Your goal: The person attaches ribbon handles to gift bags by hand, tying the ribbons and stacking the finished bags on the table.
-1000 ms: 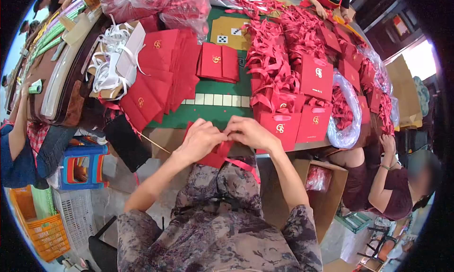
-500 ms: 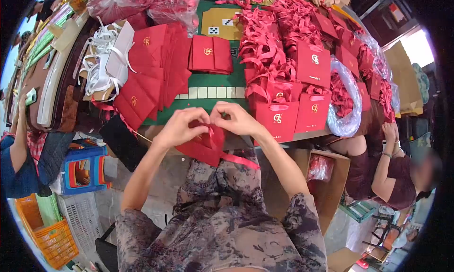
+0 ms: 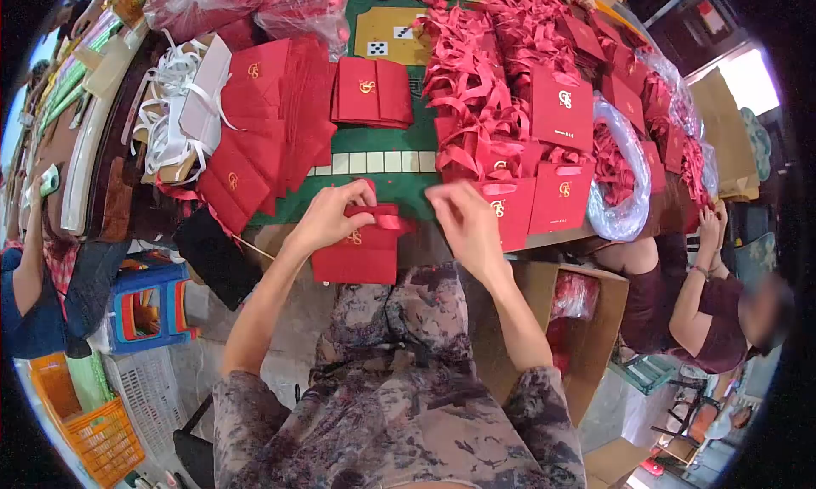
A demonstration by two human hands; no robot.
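Note:
My left hand (image 3: 336, 220) pinches the top of a small red bag (image 3: 355, 264) with a gold logo, at the table's near edge above my lap. A red ribbon (image 3: 389, 222) runs across the bag's top. To the right of the bag, my right hand (image 3: 466, 221) is raised with its fingers bent; its fingertips are blurred. Beyond my hands lies a small stack of red bags (image 3: 371, 92) on the green mat (image 3: 387, 141). Rows of red bags with ribbon handles (image 3: 510, 207) stand to the right.
Fanned red bags (image 3: 255, 141) and a box of white ribbons (image 3: 202, 98) lie at the left. A plastic-wrapped ring of red ribbon (image 3: 619, 170) is at the right. Below it stands a cardboard box (image 3: 595, 336). A seated person (image 3: 710, 319) works at the right.
My right hand has come away from my left hand and moved right. The red bag now hangs flatter, with its logo facing up. The ribbon end no longer trails over my lap.

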